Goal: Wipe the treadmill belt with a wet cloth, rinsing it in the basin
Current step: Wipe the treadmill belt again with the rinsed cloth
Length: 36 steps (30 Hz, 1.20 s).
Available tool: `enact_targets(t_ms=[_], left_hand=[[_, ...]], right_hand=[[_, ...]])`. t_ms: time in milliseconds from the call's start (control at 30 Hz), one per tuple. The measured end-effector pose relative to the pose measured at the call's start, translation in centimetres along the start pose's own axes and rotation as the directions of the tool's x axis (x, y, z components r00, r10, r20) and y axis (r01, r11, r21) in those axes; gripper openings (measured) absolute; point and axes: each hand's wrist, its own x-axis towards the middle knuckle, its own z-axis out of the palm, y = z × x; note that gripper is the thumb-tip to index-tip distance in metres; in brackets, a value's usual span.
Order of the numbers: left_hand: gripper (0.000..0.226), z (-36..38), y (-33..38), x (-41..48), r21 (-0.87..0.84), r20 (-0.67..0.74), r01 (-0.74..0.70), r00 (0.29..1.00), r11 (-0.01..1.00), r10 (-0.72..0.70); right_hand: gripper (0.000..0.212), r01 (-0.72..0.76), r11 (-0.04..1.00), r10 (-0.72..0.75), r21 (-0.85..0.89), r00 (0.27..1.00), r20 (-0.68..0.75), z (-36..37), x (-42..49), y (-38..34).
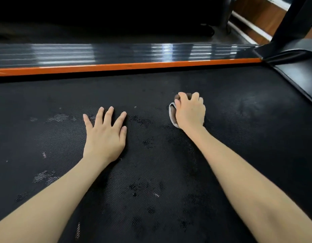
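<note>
The left hand (106, 135) lies flat on the treadmill belt (239, 137), fingers straight and spread apart. To its right, the right hand (190, 111) reaches farther, fingers curled tight over the bunched cloth (173, 115), pressing it onto the belt.

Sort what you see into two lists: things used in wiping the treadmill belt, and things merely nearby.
In use: black textured treadmill belt; crumpled grey-brown cloth; right hand gripping the cloth; left hand flat on the belt.
Merely nearby: orange edge strip; glossy ribbed black side rail; black upright post.
</note>
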Motion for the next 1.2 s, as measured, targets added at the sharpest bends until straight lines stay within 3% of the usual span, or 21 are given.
enact_targets(t_ms=[67, 167, 233, 467, 600, 733, 800, 867, 933, 1000, 1067, 1133, 1200], left_hand=[[0.06, 0.0, 0.0, -0.1, 0.005, 0.006, -0.004, 1.0, 1.0, 0.004], [0.059, -0.3, 0.0, 0.1, 0.009, 0.006, -0.007, 1.0, 1.0, 0.007], [0.061, -0.5, 0.1, -0.1, 0.01, 0.014, -0.002, 1.0, 1.0, 0.002], [0.071, -2.1, -2.2, 3.6, 0.03, -0.003, -0.081, 0.997, 0.996, 0.081], [0.079, -1.0, -4.4, 5.3, 0.058, 0.021, -0.064, 0.998, 0.996, 0.063], [0.079, -0.5, -4.4, 5.4, 0.006, 0.015, -0.082, 0.997, 0.997, 0.082], [0.08, -0.5, -4.5, 5.5, 0.007, 0.005, -0.072, 0.997, 0.997, 0.072], [0.081, -0.3, -4.5, 5.5, 0.01, -0.001, -0.074, 0.997, 0.997, 0.074], [0.08, -0.1, -4.5, 5.4, 0.006, -0.019, -0.076, 0.997, 0.997, 0.076], [0.079, -0.2, -4.6, 5.4, 0.008, -0.021, -0.074, 0.997, 0.997, 0.074], [0.078, -0.1, -4.6, 5.3, 0.014, -0.014, -0.079, 0.997, 0.997, 0.08], [0.078, -0.1, -4.5, 5.3, 0.015, -0.024, -0.078, 0.997, 0.997, 0.079], [0.08, -0.1, -4.5, 5.3, 0.022, -0.017, -0.071, 0.997, 0.997, 0.072]], right_hand=[[0.035, 0.038, 0.999, -0.038, 0.004, 0.999, -0.014, -0.4, -2.1, -1.0], [0.041, 0.378, 0.923, -0.372, 0.072, 0.924, -0.087, -1.1, -8.2, -0.6], [0.042, 0.459, 0.882, -0.451, 0.107, 0.888, -0.096, -1.3, -8.5, 0.0], [0.041, 0.442, 0.893, -0.432, 0.077, 0.894, -0.12, -0.7, -6.4, 0.2], [0.03, 0.201, 0.979, -0.197, 0.029, 0.974, -0.114, 1.0, 0.8, 0.2], [0.037, 0.007, 1.0, -0.008, -0.021, 0.999, -0.038, 2.4, 7.5, -0.5], [0.039, -0.088, 0.995, 0.088, 0.039, 0.996, -0.009, 2.4, 8.8, -1.7], [0.037, -0.065, 0.994, 0.065, 0.084, 0.998, -0.004, 2.0, 7.6, -2.8], [0.031, 0.151, 0.982, -0.146, 0.117, 0.988, -0.053, 1.6, 3.9, -3.1], [0.03, 0.393, 0.903, -0.383, 0.176, 0.919, -0.091, 1.0, -0.2, -2.7], [0.032, 0.478, 0.86, -0.468, 0.179, 0.879, -0.097, 0.9, -0.5, -1.4], [0.031, 0.37, 0.918, -0.362, 0.143, 0.929, -0.08, 1.2, 2.3, -0.8], [0.033, 0.142, 0.986, -0.138, 0.092, 0.989, -0.051, 1.9, 6.3, -1.0]])
